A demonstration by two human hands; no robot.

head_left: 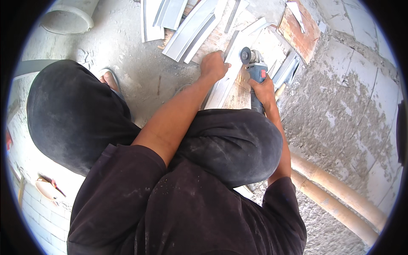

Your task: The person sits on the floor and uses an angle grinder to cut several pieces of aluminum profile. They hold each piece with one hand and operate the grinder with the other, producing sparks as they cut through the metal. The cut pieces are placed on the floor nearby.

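My right hand [264,90] is wrapped round the body of an angle grinder [256,70], which is dark blue-grey with a red switch. Its dark disc [245,55] stands on the side facing my left hand. Small orange sparks or glints show beside the tool, near my right fingers. My left hand [213,66] is closed on the edge of a long whitish metal profile [220,92], a short way left of the disc. The profile lies lengthwise over a wooden board [240,100]. Its near end is hidden behind my bent right knee.
More bent metal profiles [191,32] lie at the far side. A reddish-brown board [299,29] leans at the far right, and a round pale container [68,19] stands far left. Two bamboo poles [335,193] lie at my right beside rough concrete [335,97].
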